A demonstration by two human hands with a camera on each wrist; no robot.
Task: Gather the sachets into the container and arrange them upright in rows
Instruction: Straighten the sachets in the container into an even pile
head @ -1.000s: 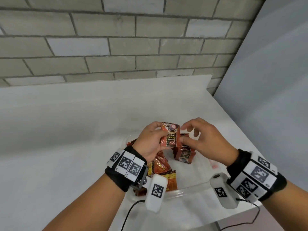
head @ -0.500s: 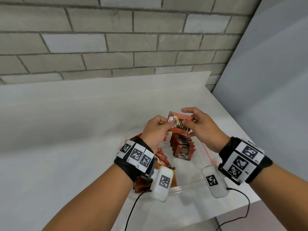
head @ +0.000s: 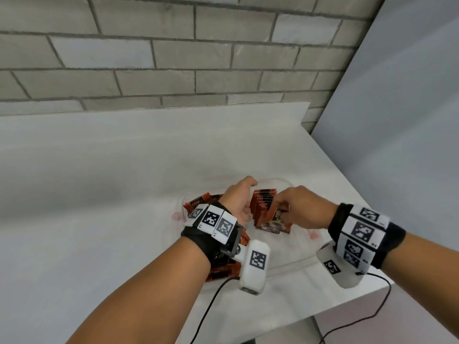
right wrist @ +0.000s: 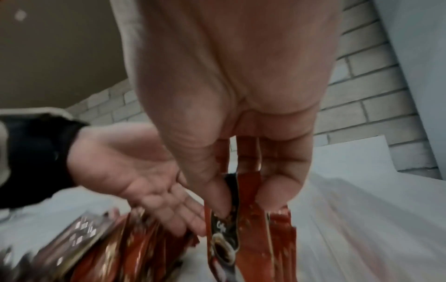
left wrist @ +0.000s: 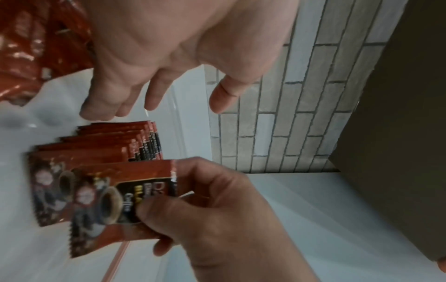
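A clear plastic container sits near the table's right corner. Inside it stands a row of red coffee sachets, upright on edge. My right hand pinches one red sachet by its top between thumb and fingers, holding it upright at the near end of the row. My left hand hangs beside the row's left side with straight fingers and holds nothing; its open palm faces the row. Loose sachets lie in a heap in the container's left part.
The white table ends at a grey brick wall behind and a grey panel on the right. Its right edge runs close past the container. Cables hang from the wrist cameras over the front edge.
Both hands have come down from above the container. The left hand let go of the sachet; the right hand now holds it alone, low against the near end of the row.
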